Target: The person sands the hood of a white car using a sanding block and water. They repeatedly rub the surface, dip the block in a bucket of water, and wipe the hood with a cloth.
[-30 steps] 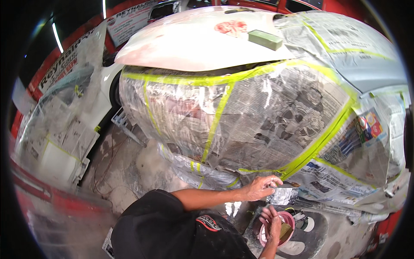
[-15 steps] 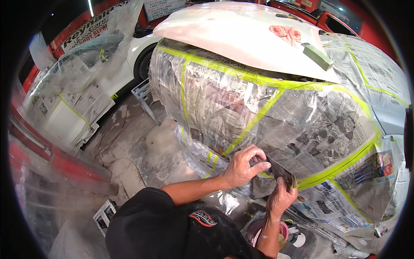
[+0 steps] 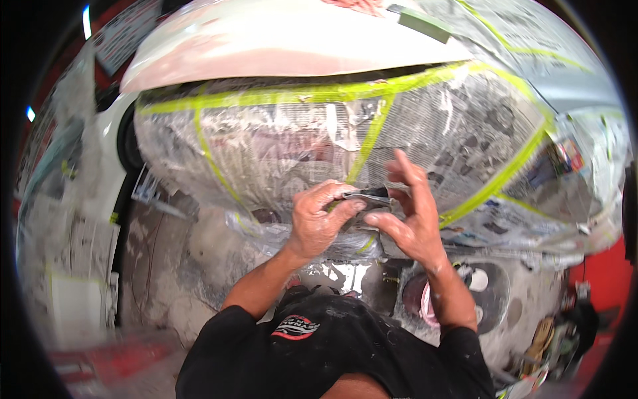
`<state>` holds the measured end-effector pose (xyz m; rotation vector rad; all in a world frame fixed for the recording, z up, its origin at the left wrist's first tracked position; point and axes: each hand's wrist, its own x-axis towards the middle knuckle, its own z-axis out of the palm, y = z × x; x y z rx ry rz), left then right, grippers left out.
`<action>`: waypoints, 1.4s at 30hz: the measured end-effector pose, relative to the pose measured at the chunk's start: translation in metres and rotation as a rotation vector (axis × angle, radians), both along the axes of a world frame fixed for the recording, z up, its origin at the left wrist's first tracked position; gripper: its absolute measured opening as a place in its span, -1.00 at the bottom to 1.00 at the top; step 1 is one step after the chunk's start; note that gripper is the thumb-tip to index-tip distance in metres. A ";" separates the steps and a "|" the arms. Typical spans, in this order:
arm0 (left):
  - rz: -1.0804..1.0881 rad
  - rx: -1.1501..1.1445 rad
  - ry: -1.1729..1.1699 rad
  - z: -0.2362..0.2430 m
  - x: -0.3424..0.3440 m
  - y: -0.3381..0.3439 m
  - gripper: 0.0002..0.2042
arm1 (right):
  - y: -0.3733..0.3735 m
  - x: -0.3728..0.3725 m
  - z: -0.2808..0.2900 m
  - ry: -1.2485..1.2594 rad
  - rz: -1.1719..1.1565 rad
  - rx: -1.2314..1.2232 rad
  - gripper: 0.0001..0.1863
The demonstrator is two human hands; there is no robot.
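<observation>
A small folded dark sheet, apparently sandpaper (image 3: 371, 197), is pinched between the thumb and fingers of my left hand (image 3: 314, 223). Close to its right end, my right hand (image 3: 413, 226) has its fingers and thumb spread apart, slightly smeared by motion; any touch on the sheet is hard to make out. Both hands are in front of the car's front end (image 3: 279, 146), which is wrapped in newspaper and clear plastic with yellow-green tape. Beyond it rises the white hood panel (image 3: 266, 40) with pinkish patches. A green block (image 3: 425, 25) lies on the hood's right edge.
A crumpled pink cloth (image 3: 359, 5) rests on the hood. By my right forearm, a pink-rimmed bucket (image 3: 427, 307) stands on the floor. A white car (image 3: 109, 149) and a metal stand (image 3: 156, 196) are at the left. Assorted gear (image 3: 545, 342) lies at lower right.
My view has swung right and down toward the floor. The right hand has loosened from the sheet and spread its fingers. The sheet, still in my left hand, now looks more folded.
</observation>
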<state>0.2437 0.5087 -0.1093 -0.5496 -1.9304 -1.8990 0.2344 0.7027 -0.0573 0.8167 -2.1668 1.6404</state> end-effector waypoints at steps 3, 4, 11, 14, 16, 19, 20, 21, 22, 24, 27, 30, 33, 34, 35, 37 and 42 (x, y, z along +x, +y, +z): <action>-0.077 -0.078 0.068 0.019 -0.016 -0.026 -0.84 | -0.011 -0.021 0.010 0.206 0.025 0.200 -0.66; -0.104 -0.038 0.055 0.022 -0.021 -0.032 -0.83 | -0.020 -0.021 0.009 0.188 -0.014 0.178 -0.72; 0.140 -0.224 0.375 0.066 -0.042 -0.027 -0.44 | -0.092 -0.041 0.005 0.417 -0.445 -0.099 -0.75; 0.045 -0.191 0.244 0.072 -0.045 -0.028 -0.47 | -0.101 -0.044 0.000 0.528 -0.334 0.008 -0.50; -0.043 0.104 0.046 0.078 -0.058 -0.028 -0.57 | -0.092 -0.047 0.000 0.550 -0.235 0.106 -0.48; 0.272 -0.384 0.333 0.093 -0.094 -0.042 -0.76 | -0.057 -0.053 0.002 0.526 -0.253 0.220 -0.52; 0.380 -0.512 0.424 0.100 -0.099 -0.035 -0.86 | -0.041 -0.058 0.001 0.507 -0.301 0.191 -0.55; 0.416 -0.611 0.516 0.104 -0.110 -0.030 -0.85 | -0.025 -0.062 -0.001 0.484 -0.355 0.159 -0.57; 0.457 -0.718 0.605 0.107 -0.120 -0.032 -0.84 | -0.009 -0.067 0.001 0.510 -0.401 0.160 -0.59; 0.487 -0.867 0.708 0.116 -0.131 -0.032 -0.82 | 0.026 -0.076 0.007 0.562 -0.507 0.175 -0.61; 0.512 -1.001 0.744 0.118 -0.143 -0.038 -0.82 | 0.069 -0.079 0.007 0.588 -0.593 0.161 -0.63; 0.519 -0.997 0.720 0.123 -0.147 -0.030 -0.87 | 0.105 -0.082 0.000 0.580 -0.636 0.162 -0.63; 0.480 -0.981 0.727 0.131 -0.159 0.003 -0.91 | 0.123 -0.086 -0.004 0.560 -0.646 0.122 -0.63; 0.463 -0.969 0.746 0.136 -0.168 0.021 -0.89 | 0.123 -0.088 -0.003 0.589 -0.648 0.114 -0.64; 0.449 -0.959 0.768 0.143 -0.177 0.039 -0.87 | 0.122 -0.092 -0.003 0.594 -0.652 0.115 -0.64; 0.391 -0.875 0.894 0.153 -0.200 0.073 -0.84 | 0.122 -0.097 -0.003 0.606 -0.663 0.128 -0.64; 0.423 -0.923 0.762 0.149 -0.179 0.051 -0.87 | 0.139 -0.097 -0.001 0.688 -0.788 0.143 -0.64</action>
